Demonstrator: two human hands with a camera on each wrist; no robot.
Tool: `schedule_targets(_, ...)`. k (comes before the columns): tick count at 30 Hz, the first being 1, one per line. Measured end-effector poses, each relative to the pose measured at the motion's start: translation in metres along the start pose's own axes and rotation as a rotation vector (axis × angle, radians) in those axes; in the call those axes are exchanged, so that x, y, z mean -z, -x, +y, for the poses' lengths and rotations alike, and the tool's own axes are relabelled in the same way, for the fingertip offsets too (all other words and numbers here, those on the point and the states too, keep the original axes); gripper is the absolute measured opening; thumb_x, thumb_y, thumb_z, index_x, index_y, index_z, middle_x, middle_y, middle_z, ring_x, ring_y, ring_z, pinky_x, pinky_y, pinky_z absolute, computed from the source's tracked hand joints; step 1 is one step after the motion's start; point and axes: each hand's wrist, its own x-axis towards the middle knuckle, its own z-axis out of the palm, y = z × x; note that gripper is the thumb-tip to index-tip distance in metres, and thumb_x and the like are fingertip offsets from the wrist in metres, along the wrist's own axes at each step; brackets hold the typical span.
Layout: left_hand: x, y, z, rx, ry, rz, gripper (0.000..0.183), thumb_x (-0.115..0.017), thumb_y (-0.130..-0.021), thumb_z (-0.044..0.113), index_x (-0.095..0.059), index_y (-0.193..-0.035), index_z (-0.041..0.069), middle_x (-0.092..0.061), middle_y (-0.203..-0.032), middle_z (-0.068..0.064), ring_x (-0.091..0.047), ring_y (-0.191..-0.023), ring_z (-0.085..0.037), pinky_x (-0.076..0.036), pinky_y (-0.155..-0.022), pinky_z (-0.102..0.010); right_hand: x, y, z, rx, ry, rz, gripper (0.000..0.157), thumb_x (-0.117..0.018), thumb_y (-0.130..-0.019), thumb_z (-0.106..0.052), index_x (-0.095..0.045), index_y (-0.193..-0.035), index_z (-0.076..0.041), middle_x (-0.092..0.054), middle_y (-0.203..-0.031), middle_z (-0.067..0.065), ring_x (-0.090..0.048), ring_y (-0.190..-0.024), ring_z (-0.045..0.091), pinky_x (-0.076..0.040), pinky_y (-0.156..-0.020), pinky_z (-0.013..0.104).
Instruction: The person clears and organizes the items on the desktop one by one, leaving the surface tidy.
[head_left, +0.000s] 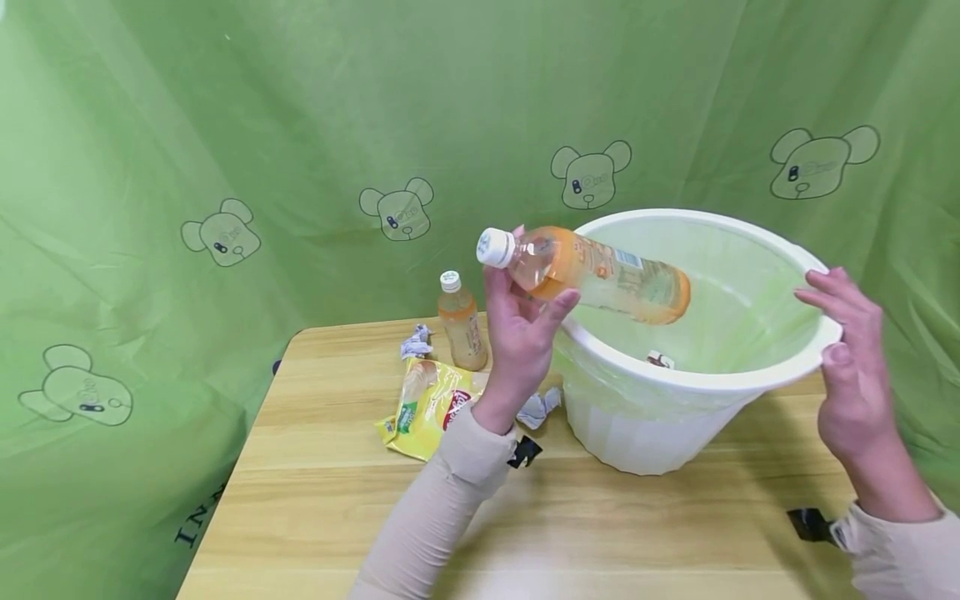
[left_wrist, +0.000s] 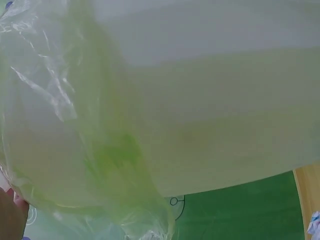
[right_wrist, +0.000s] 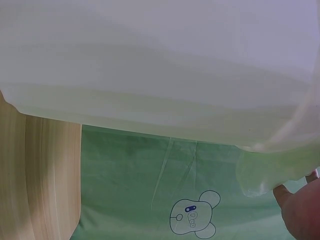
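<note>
My left hand grips a plastic drink bottle near its neck, white cap to the left. The bottle, with an orange label, is tilted, its base over the mouth of a white trash bin. A thin pale-green liner bag covers the bin's wall in the left wrist view. On the bin's right side, my right hand holds the rim, fingers over the edge and thumb lower down. The bin leans on the table. Inside lies a small brown-and-white scrap.
A second bottle stands upright left of the bin. In front of it lies a yellow chip bag, partly hidden by my left arm. Crumpled papers lie beside these. Behind the wooden table hangs a green curtain.
</note>
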Motion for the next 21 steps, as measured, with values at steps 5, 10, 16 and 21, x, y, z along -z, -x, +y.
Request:
schedule_targets(5,0.0018,0.0,-0.0009,0.002,-0.027,-0.002,0.1,-0.076,-0.089,0.053,-0.025,-0.155,-0.003,-0.045,-0.144,-0.033,-0.057,-0.13,-0.022,-0.048,-0.116,-0.047,-0.0002,0.0001,0.0005,-0.001,-0.002,0.002,0.053,-0.043,-0.108,-0.032,-0.054,-0.138,0.011,-0.046,-0.156,0.008,-0.028,-0.155,0.029,-0.008,-0.133,0.039)
schedule_targets(10,0.0028,-0.0001,-0.0001,0.029,-0.046,-0.018,0.101,-0.076,-0.087,0.056,-0.029,-0.154,-0.003,-0.047,-0.143,-0.031,-0.057,-0.127,-0.014,-0.049,-0.115,-0.047,-0.0003,-0.001,-0.0012,-0.002,0.0,0.0,0.054,-0.042,-0.108,-0.032,-0.054,-0.138,0.01,-0.045,-0.156,0.007,-0.028,-0.155,0.029,-0.007,-0.133,0.04)
schedule_targets(16,0.0047,0.0025,-0.0003,0.069,-0.115,-0.057,0.082,-0.08,-0.091,0.023,-0.034,-0.154,0.003,-0.047,-0.153,-0.02,-0.053,-0.136,-0.017,-0.042,-0.122,-0.043,-0.0015,-0.0009,-0.0025,0.001,0.002,0.005,0.053,-0.042,-0.108,-0.032,-0.054,-0.138,0.01,-0.046,-0.155,0.007,-0.029,-0.154,0.029,-0.008,-0.133,0.04)
schedule_targets(21,0.005,0.0032,-0.0016,0.121,-0.215,-0.12,0.089,-0.078,-0.089,0.005,-0.03,-0.161,0.021,-0.042,-0.162,-0.001,-0.047,-0.144,-0.015,-0.036,-0.125,-0.037,-0.0016,-0.0009,-0.003,-0.008,0.0,0.008,0.053,-0.043,-0.107,-0.031,-0.055,-0.138,0.01,-0.046,-0.155,0.007,-0.028,-0.154,0.029,-0.008,-0.133,0.039)
